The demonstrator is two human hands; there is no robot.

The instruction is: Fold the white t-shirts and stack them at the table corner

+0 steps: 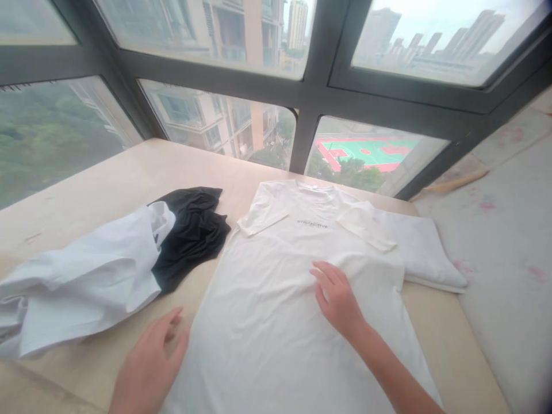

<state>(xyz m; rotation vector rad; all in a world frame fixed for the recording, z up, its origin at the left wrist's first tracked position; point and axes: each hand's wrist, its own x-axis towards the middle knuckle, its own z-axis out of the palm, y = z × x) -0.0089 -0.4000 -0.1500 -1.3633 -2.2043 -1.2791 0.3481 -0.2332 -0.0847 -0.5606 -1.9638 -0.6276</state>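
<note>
A white T-shirt (280,287) with small dark chest lettering lies spread face up on a beige ledge (107,184), both short sleeves folded inward. My right hand (336,296) rests flat on the shirt's middle, fingers stretched out. My left hand (150,362) hovers open at the shirt's lower left edge, over the ledge, holding nothing.
A crumpled white garment (81,282) lies at the left, with a black garment (194,230) bunched beside it. A folded white garment (425,253) sits to the right of the shirt. Large windows (224,126) stand behind the ledge. A pale stained surface (509,241) lies at the right.
</note>
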